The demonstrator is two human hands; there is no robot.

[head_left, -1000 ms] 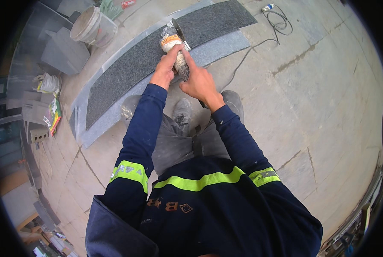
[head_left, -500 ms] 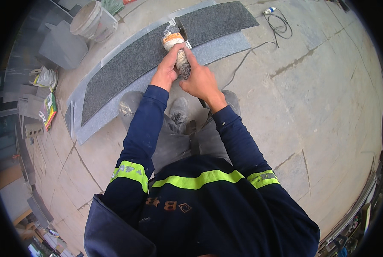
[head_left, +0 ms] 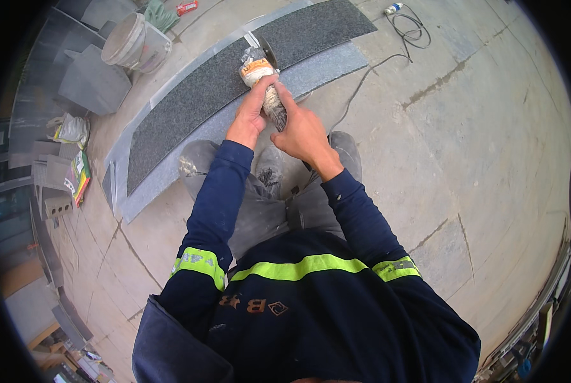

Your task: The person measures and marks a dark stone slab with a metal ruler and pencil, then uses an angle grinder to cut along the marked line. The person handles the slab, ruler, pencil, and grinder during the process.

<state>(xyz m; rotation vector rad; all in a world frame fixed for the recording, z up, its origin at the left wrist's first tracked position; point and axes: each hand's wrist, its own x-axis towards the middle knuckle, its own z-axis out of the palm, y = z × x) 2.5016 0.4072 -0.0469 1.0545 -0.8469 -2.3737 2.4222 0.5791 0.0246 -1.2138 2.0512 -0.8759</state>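
Observation:
Both my hands are closed around an angle grinder with a dusty white-and-orange body. My left hand grips its left side, and my right hand wraps the dark rear handle from the right. The grinder's thin disc stands on edge over a long, curved dark grey stone slab; whether it touches the stone I cannot tell. Beyond the tool head a short pale line runs across the slab. Beneath the dark slab lies a lighter grey slab, jutting out on the near side.
A dirty white bucket stands far left beside grey panels. Bags and offcuts lie along the left. A cable runs across the concrete floor to a coiled part and plug. My knees are close behind the slabs.
The whole view has shifted slightly. The grinder sits a little nearer to me on the dark slab, with more of the pale line showing beyond it. Both hands keep their grip.

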